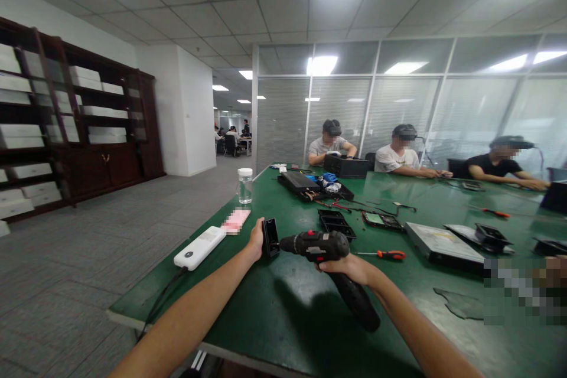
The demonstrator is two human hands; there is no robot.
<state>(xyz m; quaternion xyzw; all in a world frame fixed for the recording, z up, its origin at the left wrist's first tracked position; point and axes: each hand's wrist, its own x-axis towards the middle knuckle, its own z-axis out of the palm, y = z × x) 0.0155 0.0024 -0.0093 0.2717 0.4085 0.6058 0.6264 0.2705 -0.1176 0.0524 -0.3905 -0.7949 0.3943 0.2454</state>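
My left hand (pixel 256 238) grips a small black open-sided plastic case (pixel 270 237), held up on its edge over the green table (pixel 234 301). In my right hand (pixel 349 269) is a black cordless drill (pixel 316 245), lying sideways with its chuck pointing left. The drill's front end comes right up to the case's open side; whether the bit touches it I cannot tell. Behind the drill lies a black divided tray (pixel 337 224). A screwdriver (pixel 390 254) with an orange and black handle rests just right of the drill.
Left of my hand are a white power bank-like device (pixel 199 248) with a cable, a pink item (pixel 236 220) and a clear bottle (pixel 245 186). A silver drive (pixel 443 246), a circuit board (pixel 381 220) and a fan (pixel 491 237) lie to the right. Several people sit along the far side.
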